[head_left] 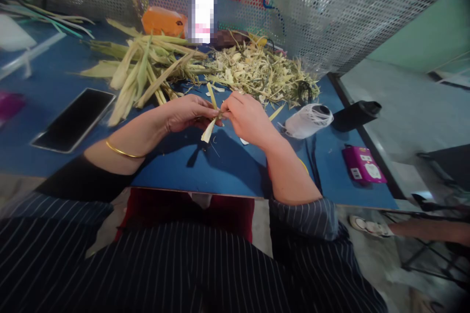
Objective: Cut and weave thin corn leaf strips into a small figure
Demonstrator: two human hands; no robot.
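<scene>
Above the blue table, my left hand (191, 111) pinches a strip of dried corn husk (208, 130). One pale end of the strip hangs below the fingers and another end sticks up past them. My right hand (245, 116) meets it at the middle of the strip, thumb and fingertips closed there on the husk. Just beyond the hands lie a bundle of long corn husks (137, 68) on the left and a heap of shredded husk scraps (260, 71) on the right.
A dark phone (75, 120) lies left on the blue table (176, 166). To the right are a white thread spool (308, 121), a black spool (358, 115) and a purple box (364, 165). An orange package (164, 21) sits against the perforated metal screen (312, 14). Another person's leg (426, 231) shows at lower right.
</scene>
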